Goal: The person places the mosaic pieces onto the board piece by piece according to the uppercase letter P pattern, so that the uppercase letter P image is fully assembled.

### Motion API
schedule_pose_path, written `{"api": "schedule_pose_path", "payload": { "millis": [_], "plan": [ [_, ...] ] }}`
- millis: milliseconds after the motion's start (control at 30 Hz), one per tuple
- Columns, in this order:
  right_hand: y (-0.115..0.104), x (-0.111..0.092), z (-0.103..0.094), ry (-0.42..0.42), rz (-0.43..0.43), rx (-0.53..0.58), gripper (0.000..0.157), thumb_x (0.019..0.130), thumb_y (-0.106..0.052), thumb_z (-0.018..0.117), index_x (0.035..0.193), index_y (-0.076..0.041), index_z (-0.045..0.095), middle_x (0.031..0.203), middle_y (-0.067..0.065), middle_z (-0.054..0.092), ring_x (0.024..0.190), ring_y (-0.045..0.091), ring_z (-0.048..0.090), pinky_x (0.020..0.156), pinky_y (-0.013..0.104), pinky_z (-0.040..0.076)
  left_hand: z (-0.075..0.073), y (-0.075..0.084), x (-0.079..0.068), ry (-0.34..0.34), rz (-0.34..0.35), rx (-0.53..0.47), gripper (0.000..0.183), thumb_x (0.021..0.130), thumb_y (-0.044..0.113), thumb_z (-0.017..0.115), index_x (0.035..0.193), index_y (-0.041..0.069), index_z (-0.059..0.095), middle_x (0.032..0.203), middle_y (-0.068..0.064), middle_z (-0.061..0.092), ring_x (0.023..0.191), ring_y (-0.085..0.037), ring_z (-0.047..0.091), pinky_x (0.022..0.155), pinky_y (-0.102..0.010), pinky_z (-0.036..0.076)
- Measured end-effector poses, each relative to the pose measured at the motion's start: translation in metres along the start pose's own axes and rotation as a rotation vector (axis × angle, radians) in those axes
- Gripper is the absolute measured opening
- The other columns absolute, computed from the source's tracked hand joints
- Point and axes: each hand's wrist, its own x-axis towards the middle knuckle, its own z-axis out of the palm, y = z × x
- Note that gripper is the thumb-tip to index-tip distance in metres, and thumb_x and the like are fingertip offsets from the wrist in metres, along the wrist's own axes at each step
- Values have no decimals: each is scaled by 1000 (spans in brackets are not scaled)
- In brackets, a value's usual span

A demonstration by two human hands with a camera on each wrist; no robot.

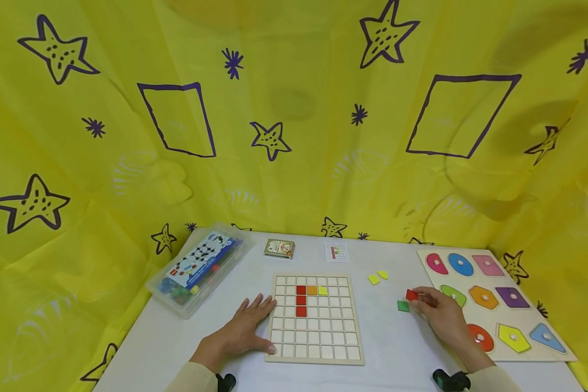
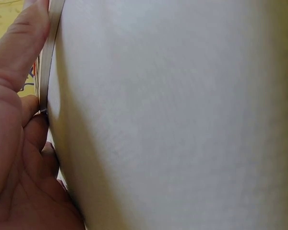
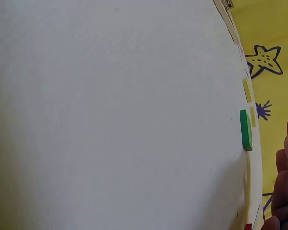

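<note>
My right hand pinches a red square tile between thumb and fingertips, lifted off the table in the right wrist view. A green tile lies just beside it on the table. My left hand rests with fingers spread along the left edge of a wooden grid board, its thumb on the lower left corner. On the board, three red tiles stand in a column. An orange tile and a yellow tile continue the row from the top red one.
Two yellow pieces lie right of the board. Behind it are a small pattern card and a small box. A clear plastic case of coloured parts stands left; a shape puzzle board lies right. Yellow cloth hangs around the table.
</note>
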Motion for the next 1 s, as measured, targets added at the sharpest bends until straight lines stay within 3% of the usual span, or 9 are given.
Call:
{"api": "schedule_pose_path", "payload": {
  "millis": [267, 467, 700, 1000],
  "plan": [
    [-9, 2, 11, 77, -19, 91, 30, 99, -6, 71, 129, 1, 67, 109, 19, 74, 91, 14, 62, 68, 14, 55, 0, -1, 0, 2, 3, 10, 114, 74, 47, 91, 165, 6, 35, 173, -15, 29, 164, -40, 13, 133, -62, 1],
    [-15, 4, 22, 82, -4, 136, 31, 100, -8, 72, 129, -1, 69, 110, 18, 74, 89, 11, 61, 67, 16, 54, 0, -2, 1, 4, 11, 13, 114, 74, 48, 91, 164, 6, 35, 173, -15, 29, 163, -41, 14, 132, -63, 2],
    [-24, 4, 34, 95, -29, 203, 30, 98, -5, 73, 128, -1, 72, 111, 18, 76, 85, -2, 60, 68, 15, 56, 0, -3, 2, -2, -4, 11, 116, 73, 51, 90, 165, 8, 34, 174, -12, 28, 164, -39, 13, 133, -62, 1],
    [-34, 5, 50, 73, -38, 259, 31, 98, -5, 74, 128, -3, 73, 110, 17, 77, 86, 2, 62, 69, 16, 57, 0, -1, 1, -1, 3, 9, 113, 74, 47, 91, 164, 6, 36, 173, -15, 29, 164, -40, 14, 133, -63, 2]
  ]
}}
